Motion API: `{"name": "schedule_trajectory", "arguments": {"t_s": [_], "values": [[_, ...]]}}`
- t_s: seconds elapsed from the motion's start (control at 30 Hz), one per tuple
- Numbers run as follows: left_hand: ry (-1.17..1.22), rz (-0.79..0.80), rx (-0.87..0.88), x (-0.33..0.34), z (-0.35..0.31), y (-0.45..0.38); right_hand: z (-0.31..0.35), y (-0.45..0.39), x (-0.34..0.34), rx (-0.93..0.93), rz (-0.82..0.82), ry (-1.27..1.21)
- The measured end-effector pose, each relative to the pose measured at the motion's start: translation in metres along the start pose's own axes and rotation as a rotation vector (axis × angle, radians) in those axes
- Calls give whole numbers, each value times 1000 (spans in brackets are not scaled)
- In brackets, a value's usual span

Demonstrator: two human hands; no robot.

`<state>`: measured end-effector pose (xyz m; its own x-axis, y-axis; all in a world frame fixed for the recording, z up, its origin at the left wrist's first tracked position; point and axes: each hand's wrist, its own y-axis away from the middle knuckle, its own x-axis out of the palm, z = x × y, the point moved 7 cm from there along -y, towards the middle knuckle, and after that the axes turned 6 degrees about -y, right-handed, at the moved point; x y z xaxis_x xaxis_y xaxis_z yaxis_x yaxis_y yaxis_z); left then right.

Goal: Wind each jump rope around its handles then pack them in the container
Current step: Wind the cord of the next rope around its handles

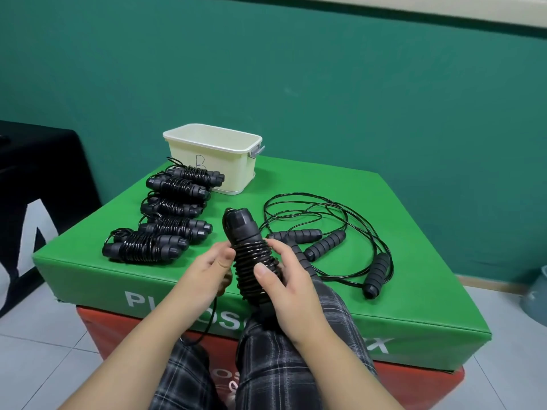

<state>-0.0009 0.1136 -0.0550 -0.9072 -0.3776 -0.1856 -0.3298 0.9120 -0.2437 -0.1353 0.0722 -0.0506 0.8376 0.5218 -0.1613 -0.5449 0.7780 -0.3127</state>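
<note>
Upright, the wound jump rope sits gripped between left hand and right hand.

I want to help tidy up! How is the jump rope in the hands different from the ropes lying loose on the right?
The held rope has its cord coiled tightly around its handles; the loose ropes have cords sprawling in open loops. The held rope is gripped by the left hand and right hand, lifted and pointing up; the loose ropes lie flat on the green mat, handles apart. Both are black with ridged handles.
</note>
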Motion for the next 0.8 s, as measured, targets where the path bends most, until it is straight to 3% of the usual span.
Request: {"name": "schedule_trajectory", "arguments": {"t_s": [0.13,0.33,0.43,0.67,0.8], "values": [[-1,-85,6,-3,-10,3,5,-2,3,-27,11,86],[-168,-189,-10,-10,-17,6,11,-2,-11,-208,-236,231],[-290,-189,47,-17,-13,5,12,-1,-10,-281,-256,256],[-362,-201,115,-15,-27,6,12,-3,0,-139,-163,518],[-463,-200,141,-19,-30,7,15,0,2,-142,-227,701]]}}
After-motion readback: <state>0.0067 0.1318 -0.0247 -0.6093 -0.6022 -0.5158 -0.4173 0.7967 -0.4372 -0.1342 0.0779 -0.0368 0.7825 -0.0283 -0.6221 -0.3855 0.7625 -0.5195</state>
